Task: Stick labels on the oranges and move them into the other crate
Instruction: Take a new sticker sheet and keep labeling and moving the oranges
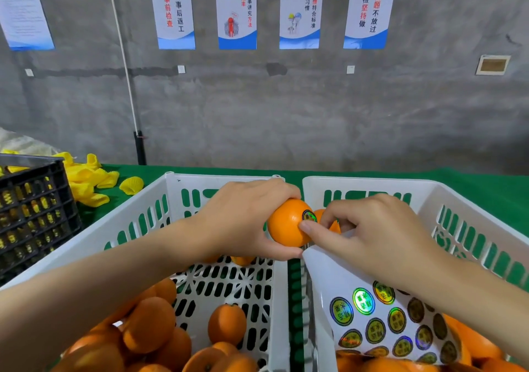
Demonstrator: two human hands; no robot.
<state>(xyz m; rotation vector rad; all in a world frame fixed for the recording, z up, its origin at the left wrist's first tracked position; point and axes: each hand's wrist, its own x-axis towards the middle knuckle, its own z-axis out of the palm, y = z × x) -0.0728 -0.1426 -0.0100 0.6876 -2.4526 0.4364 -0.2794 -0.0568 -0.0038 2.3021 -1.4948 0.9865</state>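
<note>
Over slotted white crates [223, 177], your left hand [246, 220] is gripping a smooth orange [286, 224]; your right hand [372, 237] is pinching its shiny round label [309, 216].

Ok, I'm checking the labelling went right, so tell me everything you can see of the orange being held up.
The held orange is round, smooth and glossy, evenly orange-skinned. The left hand grips it, fingers over its top and thumb beneath, above where the left crate meets the right crate, both white plastic. A round holographic label with a dark rim sits on its side facing the right hand, whose thumb tip touches the skin just below the label.
</note>
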